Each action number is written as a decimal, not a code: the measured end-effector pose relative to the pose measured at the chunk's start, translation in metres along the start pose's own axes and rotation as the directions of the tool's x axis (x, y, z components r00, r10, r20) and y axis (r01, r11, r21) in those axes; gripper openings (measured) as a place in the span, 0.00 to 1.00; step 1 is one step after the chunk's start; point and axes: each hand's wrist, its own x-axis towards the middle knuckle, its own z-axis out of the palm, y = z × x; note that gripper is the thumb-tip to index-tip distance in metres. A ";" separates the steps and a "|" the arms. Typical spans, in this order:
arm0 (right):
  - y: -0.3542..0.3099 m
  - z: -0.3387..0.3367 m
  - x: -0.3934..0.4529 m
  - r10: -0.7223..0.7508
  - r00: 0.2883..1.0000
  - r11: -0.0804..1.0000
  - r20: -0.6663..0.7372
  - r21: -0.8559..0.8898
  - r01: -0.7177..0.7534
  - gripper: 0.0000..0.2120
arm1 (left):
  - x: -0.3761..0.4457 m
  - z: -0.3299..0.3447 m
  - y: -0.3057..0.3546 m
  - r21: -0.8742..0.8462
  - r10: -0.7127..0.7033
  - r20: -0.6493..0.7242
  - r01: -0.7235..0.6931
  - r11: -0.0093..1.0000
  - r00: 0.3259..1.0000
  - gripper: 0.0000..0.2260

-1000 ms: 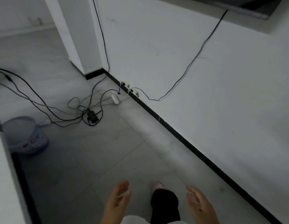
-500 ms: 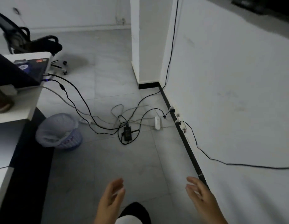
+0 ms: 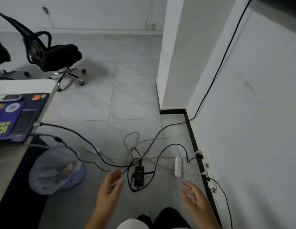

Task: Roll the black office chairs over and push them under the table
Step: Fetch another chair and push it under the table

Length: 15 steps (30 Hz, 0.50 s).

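Left hand (image 3: 110, 187) and right hand (image 3: 194, 196) raised (fingers relaxed), empty.

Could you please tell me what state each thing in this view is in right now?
Black office chair: upright on the floor, beyond the table's end, untouched.
Table: laptop lying on it.
Laptop: open, cables plugged into its side.
Waste bin: upright, lined with a bag, some rubbish inside.
Cables: tangled across the floor.
Left hand: open, holding nothing.
Right hand: open, holding nothing.

No legible text is showing. The open dark laptop (image 3: 19, 116) on the white table (image 3: 24, 85) is carrying yellow-green lettering and round stickers, all too blurred to read.
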 end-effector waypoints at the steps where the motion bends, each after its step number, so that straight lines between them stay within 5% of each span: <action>1: -0.009 -0.005 0.016 0.009 1.000 1.000 -0.007 0.013 -0.009 0.13 | 0.022 0.008 0.007 0.005 -0.008 0.005 0.008 1.000 1.000 0.10; 2: -0.020 -0.009 0.031 0.033 0.999 0.999 0.000 0.027 -0.033 0.16 | 0.041 0.016 0.011 0.009 -0.022 0.008 0.022 1.000 1.000 0.09; 5: -0.043 -0.021 0.083 0.080 0.994 0.997 -0.074 0.014 -0.079 0.47 | 0.091 0.039 0.015 -0.008 -0.099 -0.018 0.099 0.995 0.995 0.09; 6: -0.050 -0.027 0.106 0.090 0.992 0.996 -0.084 -0.005 -0.091 0.47 | 0.106 0.046 0.015 -0.012 -0.130 -0.033 0.130 0.991 0.991 0.09; 9: -0.086 -0.043 0.176 0.091 0.996 0.995 -0.011 -0.041 -0.091 0.14 | 0.145 0.067 0.021 -0.041 -0.216 -0.109 0.213 0.976 0.970 0.08; 15: -0.167 -0.046 0.332 -0.047 0.992 0.977 0.116 -0.200 0.070 0.16 | 0.256 0.101 0.072 -0.123 -0.191 -0.214 0.167 0.978 0.958 0.09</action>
